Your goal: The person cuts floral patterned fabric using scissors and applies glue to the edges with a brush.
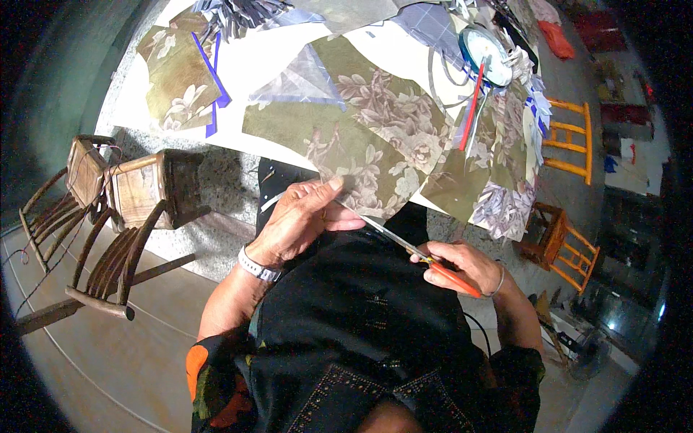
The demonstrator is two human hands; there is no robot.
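My left hand (299, 220) is at the near edge of a floral olive-green fabric piece (289, 128), pinching that edge between thumb and fingers. My right hand (468, 263) grips a pair of scissors (393, 238) by their orange-red handles. The blades point up and left, running along the fabric's near edge with their tip close to my left fingers. Whether the blades are parted I cannot tell. On the same fabric lies a pale bluish triangular scrap (303, 83).
Another floral piece (160, 68) with blue strips lies at the table's far left. Toward the right are a round dial (486, 56), a red stick (473, 108) and piled scraps (505, 206). Dark wooden chairs (137, 184) stand left, yellow ones (570, 141) right.
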